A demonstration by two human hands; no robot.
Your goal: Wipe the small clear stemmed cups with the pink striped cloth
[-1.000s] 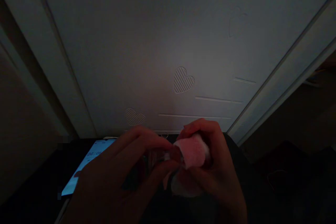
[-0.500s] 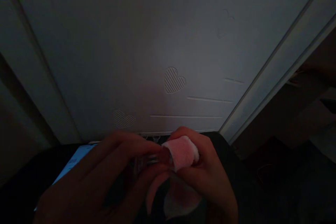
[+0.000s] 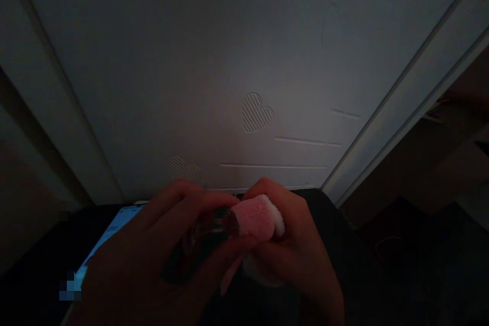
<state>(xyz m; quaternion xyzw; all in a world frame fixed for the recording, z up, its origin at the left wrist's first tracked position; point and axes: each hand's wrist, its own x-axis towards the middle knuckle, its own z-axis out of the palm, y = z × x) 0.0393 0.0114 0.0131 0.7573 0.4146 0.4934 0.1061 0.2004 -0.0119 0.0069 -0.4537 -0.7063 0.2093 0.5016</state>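
Observation:
The scene is very dark. My left hand (image 3: 153, 254) is closed around a small clear, glassy thing (image 3: 208, 226) that I cannot name, held at the middle bottom. My right hand (image 3: 298, 249) is closed on a pink and white soft pad (image 3: 255, 216), folded over its fingers. The pad presses against the end of the glassy thing. Both hands meet just above a dark surface (image 3: 344, 244).
A lit phone screen (image 3: 110, 234) lies on the dark surface, left of my hands and partly hidden by my left hand. Behind stands a white panel (image 3: 229, 61) with embossed hearts (image 3: 256, 112) and lines. A white frame edge (image 3: 401, 107) runs diagonally at right.
My hands stay pressed together; the pad has shifted slightly left and up against the glassy thing. The view has moved a little, and the phone shows less.

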